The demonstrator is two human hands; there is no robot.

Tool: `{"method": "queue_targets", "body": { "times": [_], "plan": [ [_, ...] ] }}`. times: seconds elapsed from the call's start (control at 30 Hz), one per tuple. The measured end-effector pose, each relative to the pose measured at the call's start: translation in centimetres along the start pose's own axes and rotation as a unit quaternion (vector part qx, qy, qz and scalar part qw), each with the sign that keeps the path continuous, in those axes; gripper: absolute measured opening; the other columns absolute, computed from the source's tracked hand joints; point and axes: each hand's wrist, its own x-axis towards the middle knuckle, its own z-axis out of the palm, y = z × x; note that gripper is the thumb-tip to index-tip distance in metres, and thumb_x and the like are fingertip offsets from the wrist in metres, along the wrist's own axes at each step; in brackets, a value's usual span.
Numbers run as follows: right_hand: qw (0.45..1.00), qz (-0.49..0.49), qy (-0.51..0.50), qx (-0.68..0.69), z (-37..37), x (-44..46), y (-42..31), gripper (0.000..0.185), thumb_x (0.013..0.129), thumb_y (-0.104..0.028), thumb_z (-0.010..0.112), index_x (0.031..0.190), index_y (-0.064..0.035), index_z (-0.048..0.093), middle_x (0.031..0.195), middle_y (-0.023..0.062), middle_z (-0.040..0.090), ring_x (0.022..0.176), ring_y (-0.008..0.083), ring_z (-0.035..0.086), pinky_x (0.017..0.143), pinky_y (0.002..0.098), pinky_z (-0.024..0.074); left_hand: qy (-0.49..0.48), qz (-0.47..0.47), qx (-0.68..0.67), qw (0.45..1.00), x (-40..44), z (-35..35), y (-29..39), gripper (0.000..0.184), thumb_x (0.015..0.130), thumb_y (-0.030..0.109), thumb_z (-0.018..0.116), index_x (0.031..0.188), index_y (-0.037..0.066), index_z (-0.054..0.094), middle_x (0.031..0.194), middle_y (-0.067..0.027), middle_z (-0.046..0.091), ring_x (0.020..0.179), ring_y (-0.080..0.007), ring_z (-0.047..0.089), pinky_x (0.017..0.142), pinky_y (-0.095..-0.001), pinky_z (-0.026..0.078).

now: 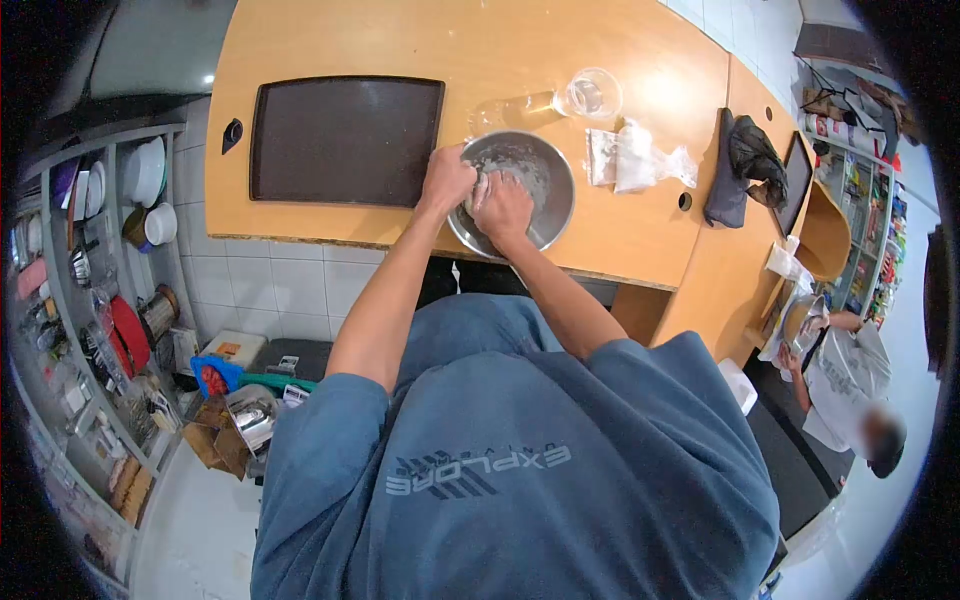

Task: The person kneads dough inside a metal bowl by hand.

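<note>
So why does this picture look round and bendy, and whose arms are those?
There's no robot here! One camera sits on a person's head, looking forward and down; its wide view bends the edges. So you see the person's own shirt and two bare hands. The left hand grips the rim of a metal bowl; the right hand is inside it, where something whitish shows. On the table are a dark tray, a clear container and whitish plastic bags.
</note>
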Motion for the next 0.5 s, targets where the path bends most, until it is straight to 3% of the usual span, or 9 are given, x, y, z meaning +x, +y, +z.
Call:
{"method": "queue_targets", "body": {
  "times": [0.07,0.17,0.27,0.37,0.5],
  "plan": [
    [0.995,0.058,-0.084,-0.013,0.2,1.3,0.1,0.035,0.100,-0.036,0.048,0.087,-0.0080,0.065,0.080,0.0228,0.070,0.072,0.0442,0.069,0.069,0.0545,0.0548,0.009,0.011,0.011,1.000,-0.1,-0.2,0.3,0.031,0.078,0.005,0.056,0.105,-0.002,0.071,0.097,-0.0308,0.069,0.097,-0.0480,0.067,0.087,-0.0494,0.054],
    [0.989,0.103,-0.103,0.022,0.1,3.2,0.1,0.041,0.101,-0.040,0.044,0.087,-0.0090,0.067,0.080,0.0245,0.071,0.074,0.0458,0.070,0.073,0.0551,0.0549,0.002,0.052,0.021,0.998,0.1,-0.5,0.6,0.032,0.078,0.005,0.057,0.107,-0.002,0.071,0.096,-0.0317,0.068,0.096,-0.0490,0.066,0.085,-0.0499,0.054],
    [0.987,0.112,-0.110,0.019,-1.1,3.6,-0.5,0.042,0.101,-0.039,0.044,0.089,-0.0083,0.070,0.083,0.0268,0.071,0.078,0.0471,0.070,0.075,0.0564,0.0545,-0.004,0.049,0.020,0.999,0.3,-0.4,-0.4,0.033,0.077,0.009,0.060,0.107,0.000,0.071,0.095,-0.0316,0.067,0.095,-0.0486,0.065,0.082,-0.0486,0.054],
    [0.986,0.095,-0.134,0.038,-0.3,3.9,0.6,0.053,0.102,-0.047,0.043,0.095,-0.0042,0.073,0.087,0.0277,0.072,0.084,0.0450,0.072,0.078,0.0551,0.0559,-0.006,0.040,-0.005,0.999,0.1,-0.5,0.0,0.032,0.075,0.008,0.060,0.104,-0.001,0.071,0.092,-0.0308,0.068,0.092,-0.0479,0.067,0.081,-0.0478,0.054],
    [0.969,0.094,-0.210,0.090,-1.9,5.2,2.4,0.065,0.102,-0.054,0.043,0.101,0.0013,0.076,0.094,0.0315,0.071,0.092,0.0489,0.070,0.088,0.0561,0.0539,0.021,0.017,-0.016,1.000,-0.3,-0.1,-0.3,0.031,0.074,0.006,0.058,0.100,-0.004,0.071,0.090,-0.0302,0.069,0.089,-0.0470,0.068,0.082,-0.0477,0.054]
  ]
}}
